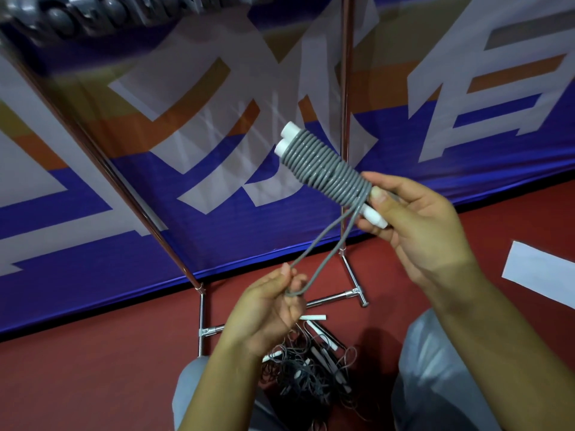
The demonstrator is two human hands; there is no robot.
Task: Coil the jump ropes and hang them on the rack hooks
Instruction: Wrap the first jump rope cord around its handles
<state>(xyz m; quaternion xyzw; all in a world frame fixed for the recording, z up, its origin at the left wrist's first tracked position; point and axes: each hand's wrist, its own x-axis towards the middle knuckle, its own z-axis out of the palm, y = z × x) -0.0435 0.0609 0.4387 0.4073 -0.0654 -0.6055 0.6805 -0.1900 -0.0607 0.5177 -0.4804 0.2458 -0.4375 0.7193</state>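
**A:** Where was the rope at that point?

**B:** The grey jump rope (326,169) was wound in tight turns round its two white handles (289,136), and the right hand (413,219) gripped that bundle at its near end, thumb pressed against the last turns. A doubled tail of cord (329,244) ran down from the bundle to the left hand (273,306), which pinched the bend of the loop between curled fingers, below and to the left of the right hand.

**A:** So the coiling was nearly finished?

**B:** I judged it so. Only that loop remained loose. To do the step well, the right thumb needed to keep pinning the final turn so the winding would not spring apart, while the left hand kept the loop taut. Tucked or left as a hanging eye, that loop looked like the natural thing to slip over a hook.

**A:** And the rack?

**B:** The chrome rack poles (343,119) rose beyond both hands, against a blue banner (217,237); its hooks near the top edge were too blurred to make out properly. More work lay beneath the left hand: a tangled pile of dark ropes (311,371) on the red floor (93,368), between the person's knees.
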